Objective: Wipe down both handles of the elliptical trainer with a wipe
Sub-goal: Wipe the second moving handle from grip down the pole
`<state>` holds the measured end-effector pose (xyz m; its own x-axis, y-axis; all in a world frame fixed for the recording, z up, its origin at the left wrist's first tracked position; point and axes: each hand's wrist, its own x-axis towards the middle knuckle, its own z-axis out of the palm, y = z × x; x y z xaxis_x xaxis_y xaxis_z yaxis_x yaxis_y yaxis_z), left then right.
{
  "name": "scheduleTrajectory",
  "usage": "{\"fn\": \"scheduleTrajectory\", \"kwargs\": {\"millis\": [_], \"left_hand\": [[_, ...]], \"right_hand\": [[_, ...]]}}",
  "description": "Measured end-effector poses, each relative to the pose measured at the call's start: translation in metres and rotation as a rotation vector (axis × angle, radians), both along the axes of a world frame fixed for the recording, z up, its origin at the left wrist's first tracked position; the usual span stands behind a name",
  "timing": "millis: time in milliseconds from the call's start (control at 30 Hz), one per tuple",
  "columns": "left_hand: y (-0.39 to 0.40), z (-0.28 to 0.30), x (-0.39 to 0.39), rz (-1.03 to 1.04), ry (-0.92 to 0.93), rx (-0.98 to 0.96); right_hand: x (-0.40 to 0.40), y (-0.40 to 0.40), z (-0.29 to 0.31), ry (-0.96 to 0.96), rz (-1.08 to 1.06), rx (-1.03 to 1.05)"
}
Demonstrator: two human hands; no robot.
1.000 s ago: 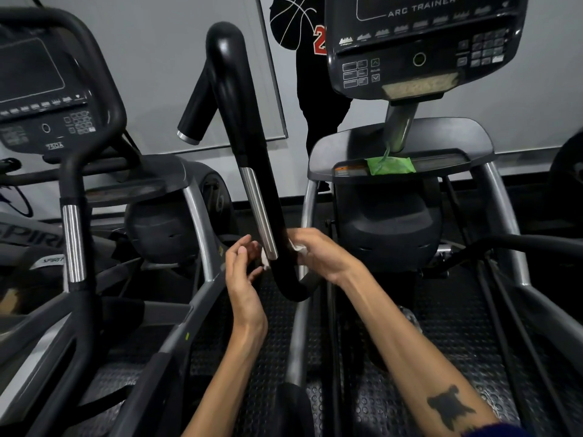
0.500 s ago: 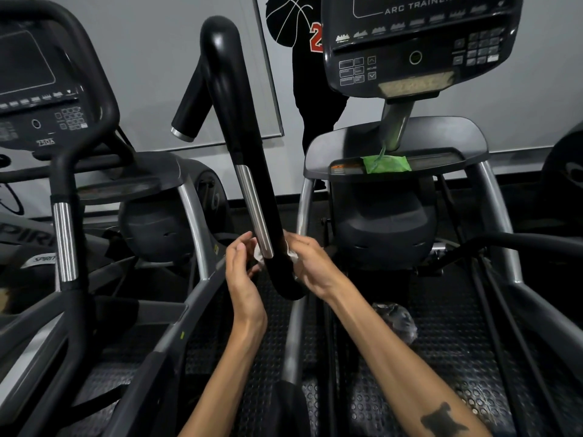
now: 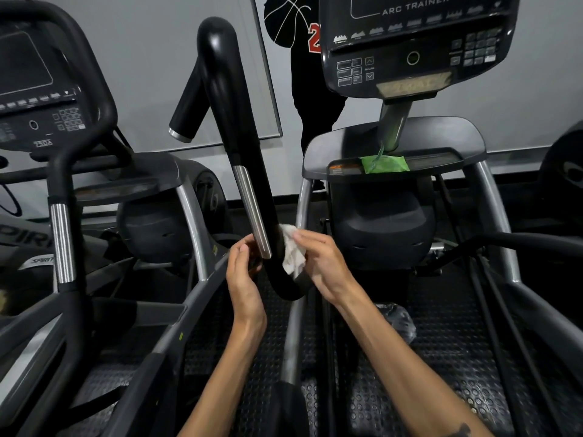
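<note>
The scene is dim overall, with the pale wall (image 3: 142, 58) in the upper left of the frame the brightest area and the floor mat (image 3: 441, 357) along the bottom sinking into deep shadow. Soft highlights run down the glossy black handle (image 3: 220, 74) and its metal strip (image 3: 252, 209), which suggests light from above. Wide-angle distortion bends the machine frames outward at the left and right edges, and fine detail looks slightly soft, especially on the console (image 3: 416, 42) at upper right.
</note>
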<state>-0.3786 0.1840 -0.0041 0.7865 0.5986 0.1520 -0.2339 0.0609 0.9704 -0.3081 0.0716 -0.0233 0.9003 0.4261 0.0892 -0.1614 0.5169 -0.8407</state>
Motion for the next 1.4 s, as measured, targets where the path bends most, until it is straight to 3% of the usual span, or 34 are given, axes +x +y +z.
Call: {"fn": "scheduleTrajectory", "kwargs": {"millis": [133,300,467,633,733,933,1233,1400], "left_hand": [[-0.002,0.000,0.000,-0.043,-0.028,0.011],[-0.002,0.000,0.001,-0.033,-0.022,0.023],[-0.001,-0.001,0.001,-0.039,-0.021,0.030],[-0.002,0.001,-0.001,-0.030,-0.015,0.054],[-0.001,0.001,-0.002,-0.036,-0.017,0.051],[-0.002,-0.002,-0.003,-0.044,-0.032,0.053],[-0.002,-0.003,-0.005,-0.046,-0.032,0.073],[0.000,-0.005,-0.004,-0.035,-0.022,0.081]], "right_hand": [[-0.016,0.003,-0.005,-0.090,-0.079,-0.026],[-0.018,0.003,-0.005,-0.072,-0.255,-0.136],[-0.027,0.008,-0.002,-0.174,-0.349,-0.101],[-0.024,0.017,0.003,-0.093,-0.417,-0.090],[-0.031,0.024,0.003,-0.140,-0.494,-0.125],[-0.027,0.027,0.001,-0.030,-0.407,-0.136],[-0.033,0.032,0.004,-0.047,-0.377,-0.177],[-0.053,0.029,-0.003,-0.202,-0.530,-0.239]]}}
